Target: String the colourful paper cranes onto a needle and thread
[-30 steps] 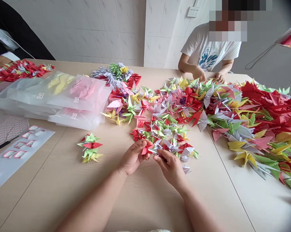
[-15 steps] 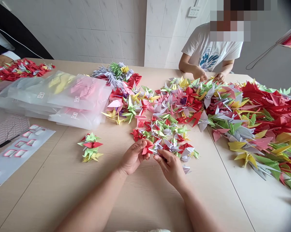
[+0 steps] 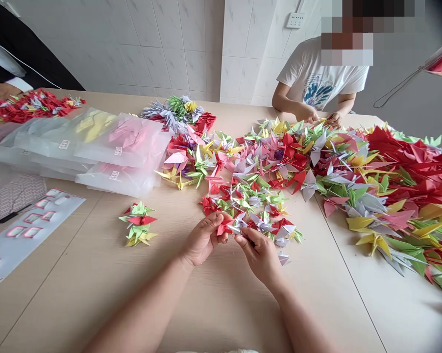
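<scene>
In front of me, my left hand [image 3: 205, 238] pinches a small red folded-paper crane [image 3: 224, 227] between thumb and fingers. My right hand [image 3: 258, 250] is closed around a slim silver tool [image 3: 235, 230]; its narrow tip points left and meets the red crane. Most of that tool is hidden by my fingers, so its exact kind does not show. Just beyond both hands lies a patch of small green, red and pale grey paper cranes [image 3: 256, 198]. A short row of green, red and yellow cranes [image 3: 140, 224] lies on the table to the left.
Clear plastic bags [image 3: 118, 147] of cranes are stacked at the left, near a label sheet [image 3: 30, 233]. A large heap of cranes [image 3: 408, 181] spreads over the right side. Across the table [image 3: 125, 294], a person in a white shirt [image 3: 316, 78] handles cranes; another person's sleeve [image 3: 20, 83] shows far left.
The view has shifted very slightly. My right hand and the silver tool have moved a touch to the right, while my left hand stays nearly still with the red crane.
</scene>
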Motion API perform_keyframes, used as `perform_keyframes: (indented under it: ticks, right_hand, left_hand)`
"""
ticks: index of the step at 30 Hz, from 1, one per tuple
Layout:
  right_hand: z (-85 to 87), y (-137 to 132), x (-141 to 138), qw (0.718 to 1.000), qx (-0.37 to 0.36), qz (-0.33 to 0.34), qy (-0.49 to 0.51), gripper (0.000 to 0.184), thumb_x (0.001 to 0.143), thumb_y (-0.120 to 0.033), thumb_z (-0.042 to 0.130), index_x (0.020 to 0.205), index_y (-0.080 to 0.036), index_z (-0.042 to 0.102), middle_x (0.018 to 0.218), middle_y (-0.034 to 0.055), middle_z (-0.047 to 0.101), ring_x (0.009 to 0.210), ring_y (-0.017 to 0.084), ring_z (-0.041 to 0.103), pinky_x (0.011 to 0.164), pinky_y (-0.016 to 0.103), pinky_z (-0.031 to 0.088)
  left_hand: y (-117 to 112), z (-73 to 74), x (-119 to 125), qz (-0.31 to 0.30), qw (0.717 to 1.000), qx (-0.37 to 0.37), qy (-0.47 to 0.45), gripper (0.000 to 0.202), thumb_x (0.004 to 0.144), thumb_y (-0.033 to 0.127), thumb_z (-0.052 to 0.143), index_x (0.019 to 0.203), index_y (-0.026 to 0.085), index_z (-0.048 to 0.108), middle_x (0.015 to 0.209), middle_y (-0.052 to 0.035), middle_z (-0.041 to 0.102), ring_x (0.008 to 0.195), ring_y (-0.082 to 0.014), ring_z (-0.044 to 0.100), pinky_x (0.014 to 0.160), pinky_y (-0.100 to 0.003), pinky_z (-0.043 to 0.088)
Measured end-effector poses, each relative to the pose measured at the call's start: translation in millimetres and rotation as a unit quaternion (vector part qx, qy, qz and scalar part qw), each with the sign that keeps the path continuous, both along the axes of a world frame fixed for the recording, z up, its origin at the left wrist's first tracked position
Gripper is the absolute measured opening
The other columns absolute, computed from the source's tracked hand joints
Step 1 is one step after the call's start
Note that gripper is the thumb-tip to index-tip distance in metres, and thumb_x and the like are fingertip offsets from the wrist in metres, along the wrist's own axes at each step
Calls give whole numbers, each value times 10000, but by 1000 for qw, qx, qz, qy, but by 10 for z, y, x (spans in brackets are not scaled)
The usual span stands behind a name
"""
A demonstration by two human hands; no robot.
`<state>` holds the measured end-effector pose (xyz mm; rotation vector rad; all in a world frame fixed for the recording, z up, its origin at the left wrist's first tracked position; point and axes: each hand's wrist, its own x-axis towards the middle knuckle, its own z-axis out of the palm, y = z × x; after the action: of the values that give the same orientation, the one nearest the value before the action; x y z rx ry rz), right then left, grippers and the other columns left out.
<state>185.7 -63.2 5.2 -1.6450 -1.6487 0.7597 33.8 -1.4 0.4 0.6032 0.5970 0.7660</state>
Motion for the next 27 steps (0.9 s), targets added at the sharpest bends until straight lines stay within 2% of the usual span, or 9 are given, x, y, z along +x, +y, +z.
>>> perform_keyframes:
  ticks: [3, 5, 9, 12, 16, 19, 21, 24, 27]
  right_hand:
    - [-5, 8, 8, 1000, -5, -12, 15, 338, 888, -415, 405, 632, -195, 395, 554, -49, 316, 511, 100, 321, 468, 207, 265]
    - [-12, 13, 16, 999, -8, -23, 24, 331, 883, -410, 415, 636, -191, 396, 559, -52, 293, 505, 92, 289, 454, 205, 253]
    - [-22, 12, 28, 998, -12, -44, 36, 327, 872, -412, 435, 637, -192, 377, 553, -56, 259, 507, 87, 253, 444, 212, 222]
    - [-23, 11, 31, 998, -7, -46, 40, 332, 871, -410, 435, 630, -194, 360, 559, -54, 255, 516, 88, 249, 452, 217, 217]
    - [-34, 16, 36, 998, -6, -47, 41, 336, 866, -413, 443, 626, -196, 350, 566, -54, 249, 518, 88, 245, 451, 219, 212]
    - [-49, 19, 40, 997, -13, -49, 53, 333, 863, -421, 445, 639, -197, 345, 580, -55, 245, 522, 88, 243, 456, 214, 212]
    - [-53, 17, 42, 996, -18, -53, 68, 324, 860, -426, 450, 653, -197, 352, 587, -55, 248, 525, 89, 243, 458, 211, 212]
    - [-40, 12, 44, 993, -32, -64, 99, 303, 850, -432, 464, 678, -193, 392, 582, -57, 257, 515, 88, 246, 448, 207, 217]
    - [-13, 8, 39, 988, -45, -73, 126, 267, 832, -435, 492, 769, -176, 502, 582, -50, 321, 511, 92, 291, 440, 204, 256]
  left_hand:
    - [-5, -1, 6, 1, 1000, -14, -13, 181, 814, 309, 572, 884, 149, 620, 681, 9, 522, 546, -63, 499, 549, -200, 407]
    - [7, 6, -13, 9, 997, -46, -57, 203, 787, 324, 606, 918, 170, 619, 653, 20, 518, 549, -62, 491, 545, -190, 405]
    - [76, 49, -163, 103, 977, -74, -172, 448, 620, 499, 710, 984, 265, 592, 670, 53, 559, 616, -60, 517, 624, -172, 431]
    - [120, 80, -308, 177, 971, -29, -158, 680, 480, 691, 656, 1066, 363, 542, 736, 65, 614, 696, -89, 562, 677, -202, 437]
    - [142, 62, -378, 162, 979, -4, -122, 818, 425, 771, 596, 1148, 403, 491, 827, 38, 652, 750, -134, 580, 681, -261, 435]
    - [194, 16, -333, 167, 980, -4, -112, 614, 568, 634, 652, 1102, 354, 538, 859, 25, 645, 717, -116, 558, 673, -254, 433]
    - [243, -22, -286, 205, 978, 31, -30, 394, 681, 481, 643, 1017, 285, 580, 810, 14, 623, 658, -95, 528, 628, -231, 420]
    - [284, -76, -221, 272, 947, 108, 133, 189, 734, 322, 608, 879, 204, 589, 731, 14, 576, 579, -74, 477, 551, -197, 373]
    - [267, -113, -177, 306, 917, 152, 206, 138, 710, 224, 636, 836, 190, 592, 758, 18, 565, 628, -79, 481, 588, -184, 368]
